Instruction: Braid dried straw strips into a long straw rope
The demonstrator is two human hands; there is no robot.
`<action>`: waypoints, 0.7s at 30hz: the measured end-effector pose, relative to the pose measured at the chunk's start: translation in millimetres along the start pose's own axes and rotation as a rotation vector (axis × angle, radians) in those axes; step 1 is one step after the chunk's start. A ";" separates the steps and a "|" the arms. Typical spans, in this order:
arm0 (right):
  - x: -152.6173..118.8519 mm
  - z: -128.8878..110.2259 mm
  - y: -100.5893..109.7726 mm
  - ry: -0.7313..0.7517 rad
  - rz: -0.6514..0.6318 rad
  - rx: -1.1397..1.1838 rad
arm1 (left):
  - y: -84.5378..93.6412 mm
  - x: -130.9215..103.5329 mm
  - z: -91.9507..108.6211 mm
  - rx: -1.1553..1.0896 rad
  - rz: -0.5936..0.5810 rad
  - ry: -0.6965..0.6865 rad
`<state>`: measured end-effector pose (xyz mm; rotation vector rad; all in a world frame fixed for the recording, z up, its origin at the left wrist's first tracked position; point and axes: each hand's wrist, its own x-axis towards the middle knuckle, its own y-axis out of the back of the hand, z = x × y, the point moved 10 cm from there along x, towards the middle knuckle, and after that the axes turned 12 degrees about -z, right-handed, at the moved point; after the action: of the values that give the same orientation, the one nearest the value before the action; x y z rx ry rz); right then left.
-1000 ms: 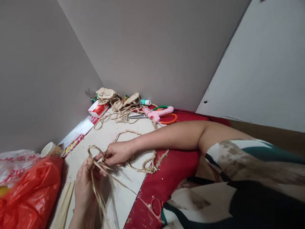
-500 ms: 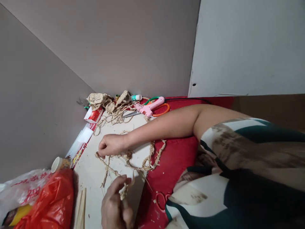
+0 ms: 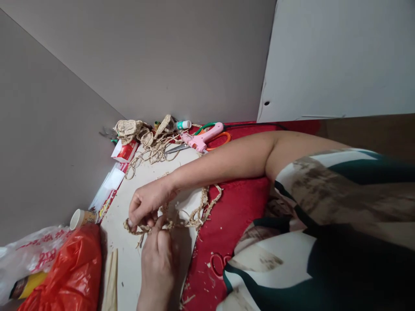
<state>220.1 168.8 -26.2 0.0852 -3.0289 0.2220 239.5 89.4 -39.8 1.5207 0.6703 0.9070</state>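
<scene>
1. Grey walls stand behind your white tabletop and red cloth;
2. your right hand pinches the braided cord at a curve, over the tabletop;
3. your left hand touches the same cord just beside; the grip is partly hidden, so you cannot tell whether it clenches;
4. a pink glue gun and scissors lie beyond your right forearm.

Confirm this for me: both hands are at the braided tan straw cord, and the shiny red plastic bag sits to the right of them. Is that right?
Not quite: the shiny red plastic bag sits to the left of the left hand and right hand, as the head view shows. Both are indeed at the braided tan straw cord.
</scene>
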 end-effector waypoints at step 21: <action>-10.9 -8.2 32.3 0.057 0.040 -0.215 | 31.3 -26.1 -79.8 -0.479 0.473 0.534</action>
<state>229.7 202.4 -23.9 0.0013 -2.9777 -0.0970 155.9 106.0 -12.3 1.0120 0.4139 1.7337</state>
